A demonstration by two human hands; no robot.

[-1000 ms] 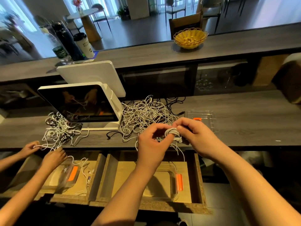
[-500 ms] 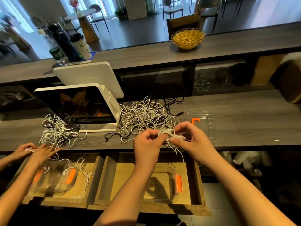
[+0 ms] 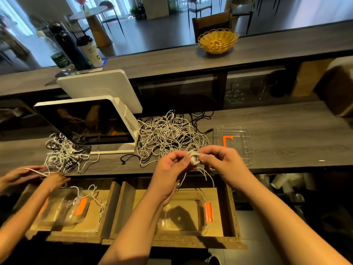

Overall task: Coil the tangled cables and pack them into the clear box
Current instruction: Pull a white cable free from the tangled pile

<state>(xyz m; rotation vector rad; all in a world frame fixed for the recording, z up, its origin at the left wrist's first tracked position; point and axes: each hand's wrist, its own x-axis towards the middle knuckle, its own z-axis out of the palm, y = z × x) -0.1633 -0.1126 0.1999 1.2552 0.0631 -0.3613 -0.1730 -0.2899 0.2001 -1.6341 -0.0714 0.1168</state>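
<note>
Pinching a small white cable coil (image 3: 193, 156) at frame center, left hand (image 3: 170, 169) and right hand (image 3: 221, 161) keep its loops tight; the clear box (image 3: 205, 229) waits open directly below.

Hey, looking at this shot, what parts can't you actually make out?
- Head view: the coiled cable is mostly covered by the left hand and right hand; its ends are unclear.
- The clear box is part hidden by the left forearm.
- The cup lettering is too small.
</note>
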